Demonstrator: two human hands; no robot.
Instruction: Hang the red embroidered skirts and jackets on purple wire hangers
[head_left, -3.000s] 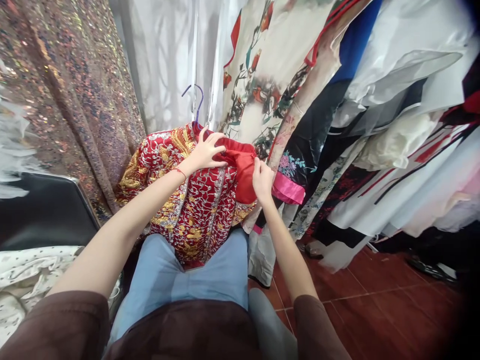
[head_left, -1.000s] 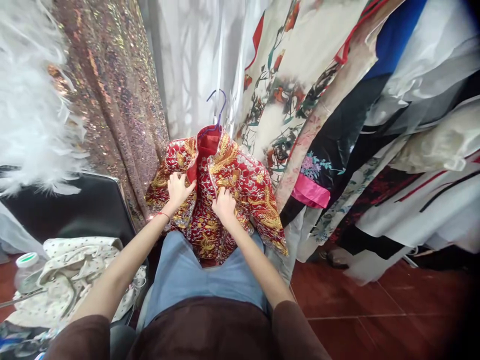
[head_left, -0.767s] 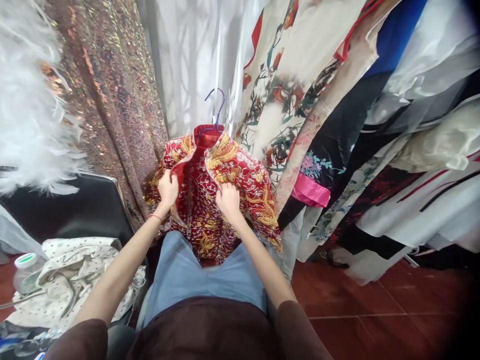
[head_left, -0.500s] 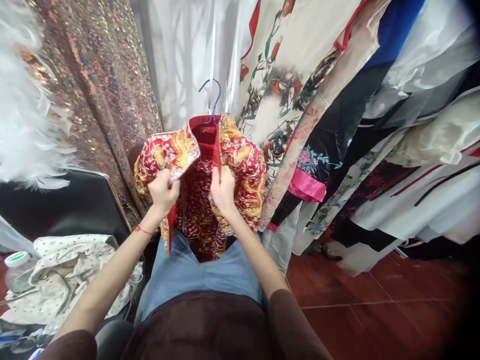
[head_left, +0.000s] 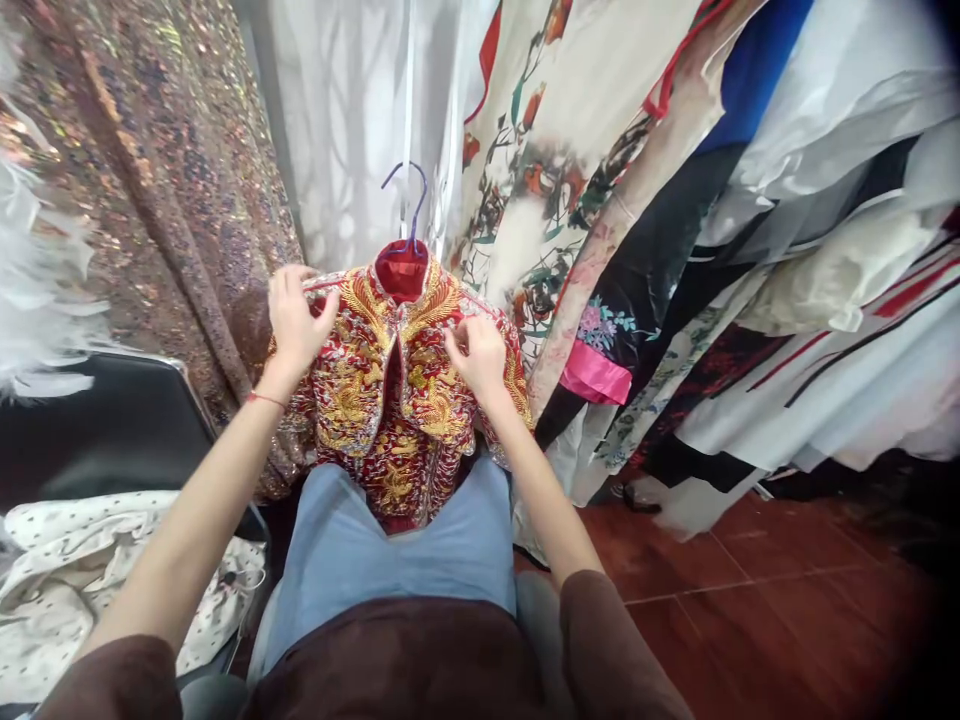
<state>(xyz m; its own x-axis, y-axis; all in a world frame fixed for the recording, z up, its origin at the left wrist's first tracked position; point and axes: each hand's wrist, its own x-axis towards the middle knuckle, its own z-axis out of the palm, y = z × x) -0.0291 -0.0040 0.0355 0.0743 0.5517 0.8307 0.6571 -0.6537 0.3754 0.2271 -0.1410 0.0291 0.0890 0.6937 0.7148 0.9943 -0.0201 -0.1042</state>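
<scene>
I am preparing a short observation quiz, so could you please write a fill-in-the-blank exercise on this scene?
The hanger in the red-and-gold jacket is coloured ____.
The thin red bracelet is on the person's ____ wrist.
The band below the embroidered flowers is bright ____.

Missing words: purple; left; pink.

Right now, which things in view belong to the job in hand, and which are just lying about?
In hand:
- red-and-gold embroidered jacket
- purple hanger in its collar
- left hand at one shoulder, right hand at the opposite side

Just about:
- sequined fabric
- polka-dot cloth
- white feathers
- pink-cuffed black garment
</scene>
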